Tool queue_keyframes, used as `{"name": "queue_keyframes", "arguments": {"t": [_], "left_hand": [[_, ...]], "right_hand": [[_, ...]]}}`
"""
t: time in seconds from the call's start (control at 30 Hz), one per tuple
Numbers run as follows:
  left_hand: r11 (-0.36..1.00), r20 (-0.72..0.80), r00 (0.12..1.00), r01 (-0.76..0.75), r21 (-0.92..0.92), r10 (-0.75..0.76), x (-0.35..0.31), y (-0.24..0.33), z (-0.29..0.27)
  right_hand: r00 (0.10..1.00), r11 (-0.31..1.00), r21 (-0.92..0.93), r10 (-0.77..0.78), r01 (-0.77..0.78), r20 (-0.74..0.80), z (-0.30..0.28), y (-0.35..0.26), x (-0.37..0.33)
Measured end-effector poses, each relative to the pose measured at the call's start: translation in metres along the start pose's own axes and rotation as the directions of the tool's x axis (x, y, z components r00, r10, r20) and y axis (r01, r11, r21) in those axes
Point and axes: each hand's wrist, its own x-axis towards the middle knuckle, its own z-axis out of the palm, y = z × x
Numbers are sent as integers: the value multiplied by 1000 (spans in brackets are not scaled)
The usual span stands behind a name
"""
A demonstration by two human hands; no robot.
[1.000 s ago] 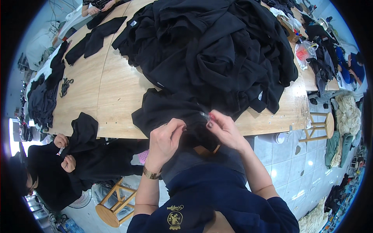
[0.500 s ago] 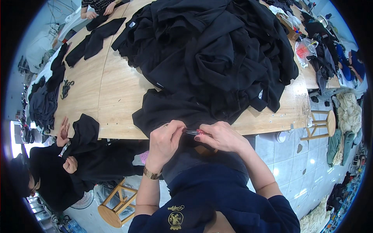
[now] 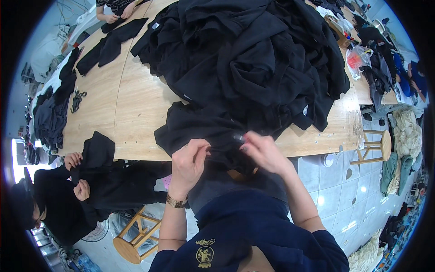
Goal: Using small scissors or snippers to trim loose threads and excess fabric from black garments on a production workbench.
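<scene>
A black garment (image 3: 195,124) hangs over the table's near edge in front of me. My left hand (image 3: 189,161) is closed in a pinch on this garment near its lower part; the exact bit between the fingertips is too small to make out. To the right, my right hand (image 3: 265,152) is closed around small thread snips (image 3: 239,138) with a reddish handle and shiny blades. The snips are blurred by motion and stand apart from my left fingers, over the dark cloth. Behind this garment rises a large heap of black garments (image 3: 253,68).
The wooden table (image 3: 140,109) carries the heap and more black pieces (image 3: 111,47) at far left. A co-worker (image 3: 63,199) handles black cloth at my left; another person's hands (image 3: 118,13) are at the far left. Wooden stools (image 3: 129,249) stand on both sides.
My right hand has drawn the snips away from my left fingertips, up and to the right. My left hand has shifted slightly. The co-worker's raised hand has come down onto the cloth.
</scene>
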Motion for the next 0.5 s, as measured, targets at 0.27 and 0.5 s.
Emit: {"name": "queue_keyframes", "arguments": {"t": [0.27, 0.5], "left_hand": [[799, -299, 776, 400, -449, -556, -66, -50, -7], [308, 140, 470, 746, -590, -872, -133, -41, 16]], "right_hand": [[929, 983, 175, 116, -56, -352, 12, 65, -22], [946, 999, -1, 34, -36, -322, 27, 66, -24]]}}
